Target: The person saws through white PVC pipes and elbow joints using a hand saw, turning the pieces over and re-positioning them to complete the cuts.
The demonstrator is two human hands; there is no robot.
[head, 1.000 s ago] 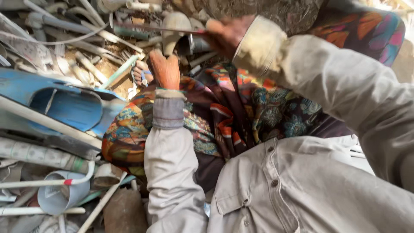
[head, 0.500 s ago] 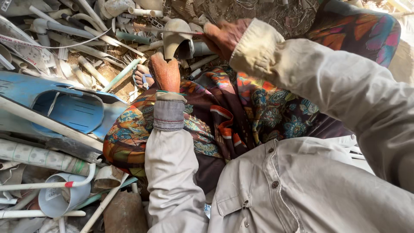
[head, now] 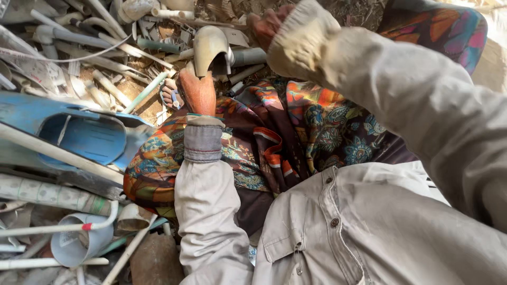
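My left hand (head: 198,91) grips the lower end of a beige curved pipe elbow (head: 210,46) and holds it upright over the scrap pile. My right hand (head: 268,22) is raised at the top of the view, just right of the elbow, with its fingers curled; I cannot see whether anything is in it. Both arms wear pale grey sleeves. A patterned orange, blue and maroon cloth (head: 296,121) covers my lap under the arms.
A heap of grey and white plastic pipes (head: 90,47) fills the upper left. A split blue pipe (head: 79,137) lies at the left, with a cut grey pipe section (head: 79,243) and thin white tubes (head: 47,229) below it.
The beige elbow shows more fully in the view, with my left hand holding it throughout. My right hand has lifted slightly toward the top edge.
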